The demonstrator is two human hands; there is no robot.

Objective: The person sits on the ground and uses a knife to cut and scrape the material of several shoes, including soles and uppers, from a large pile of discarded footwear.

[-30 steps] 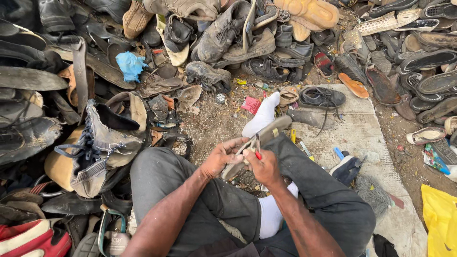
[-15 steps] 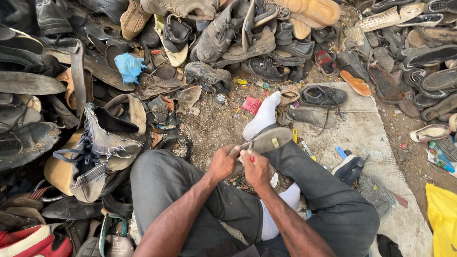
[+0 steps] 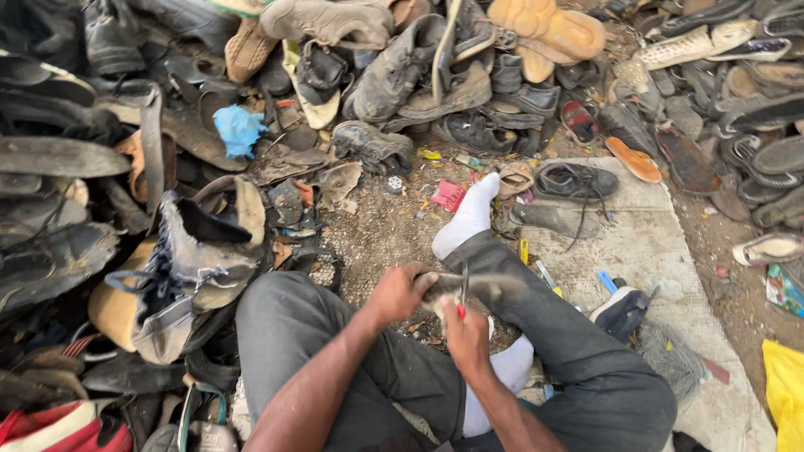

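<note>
I sit cross-legged on the ground in dark grey trousers and white socks. My left hand (image 3: 397, 293) grips one end of a flat grey shoe sole (image 3: 490, 286) held across my right knee. My right hand (image 3: 466, 335) holds a thin tool with a red handle (image 3: 461, 303), its metal tip pressed against the sole's near edge. Both hands are close together over my lap.
Heaps of worn shoes, boots and soles fill the left and the far side. A black lace-up shoe (image 3: 578, 180) and an orange sole (image 3: 634, 159) lie on a grey mat (image 3: 662, 251) to the right. A blue rag (image 3: 238, 130) and a yellow bag (image 3: 785, 389) lie nearby.
The sole has turned from slanting upward to lying nearly level across my knee. My right hand has come down beneath it with the red-handled tool.
</note>
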